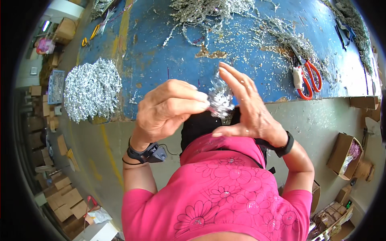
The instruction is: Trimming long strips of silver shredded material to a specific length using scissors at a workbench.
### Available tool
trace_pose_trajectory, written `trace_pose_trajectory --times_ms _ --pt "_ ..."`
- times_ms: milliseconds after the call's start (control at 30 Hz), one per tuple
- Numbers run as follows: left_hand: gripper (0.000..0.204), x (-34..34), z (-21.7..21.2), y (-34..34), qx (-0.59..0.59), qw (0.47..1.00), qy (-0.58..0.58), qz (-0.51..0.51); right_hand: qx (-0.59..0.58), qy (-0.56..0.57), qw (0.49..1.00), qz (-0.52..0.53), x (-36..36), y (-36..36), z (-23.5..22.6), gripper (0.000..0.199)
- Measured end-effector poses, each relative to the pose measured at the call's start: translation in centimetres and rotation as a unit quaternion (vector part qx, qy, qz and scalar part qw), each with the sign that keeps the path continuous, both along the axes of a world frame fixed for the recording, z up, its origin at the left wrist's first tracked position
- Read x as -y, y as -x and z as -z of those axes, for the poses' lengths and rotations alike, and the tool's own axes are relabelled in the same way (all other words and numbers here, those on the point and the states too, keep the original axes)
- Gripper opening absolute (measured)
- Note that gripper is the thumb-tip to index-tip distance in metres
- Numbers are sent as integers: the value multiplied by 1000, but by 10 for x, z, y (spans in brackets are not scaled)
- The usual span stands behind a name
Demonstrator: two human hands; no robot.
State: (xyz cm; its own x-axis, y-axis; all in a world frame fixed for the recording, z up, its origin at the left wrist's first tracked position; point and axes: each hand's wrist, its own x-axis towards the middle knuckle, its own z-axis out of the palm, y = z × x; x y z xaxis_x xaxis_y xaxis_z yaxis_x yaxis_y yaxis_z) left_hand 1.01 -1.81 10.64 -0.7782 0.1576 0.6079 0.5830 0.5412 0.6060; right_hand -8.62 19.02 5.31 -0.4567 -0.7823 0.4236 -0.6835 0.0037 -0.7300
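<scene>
My left hand [171, 106] and my right hand [247, 106] meet in front of my chest, just off the near edge of a blue worktable [241, 52]. Between their fingertips sits a small silver glittery sprig cluster [220, 101]. The left thumb and fingers pinch it from the left. The right hand holds it from the right with its upper fingers spread. Both wrists wear black bands. My pink flowered shirt fills the lower middle of the view.
A heap of silver glitter sprigs [92, 89] lies on the table's left corner. More loose sprigs [209, 10] spread along the far side. Red-handled shears [307, 78] rest at the right, yellow-handled scissors [90, 36] at the far left. Cardboard boxes [343, 154] stand on the floor.
</scene>
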Motion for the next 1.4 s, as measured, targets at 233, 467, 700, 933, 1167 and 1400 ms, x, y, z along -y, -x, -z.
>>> trace_pose_trajectory --times_ms 233,467,700,933,1167,1400 --pt "18 23 13 -6 20 999 -42 -15 208 -86 970 -90 -9 14 7 38" --pt "17 45 70 -31 98 985 -9 -140 321 -276 901 -96 -37 39 3 37" --pt "17 48 88 -44 160 967 -23 -196 -179 -165 969 33 -24 39 36 39" --pt "16 59 110 -46 113 971 26 -207 -220 -184 954 87 -18 28 44 40" --pt "18 65 110 -52 122 966 30 -224 -172 -124 973 86 -13 30 52 32" --pt "19 72 110 -60 120 968 32 -219 -167 -104 976 93 -7 31 53 28"
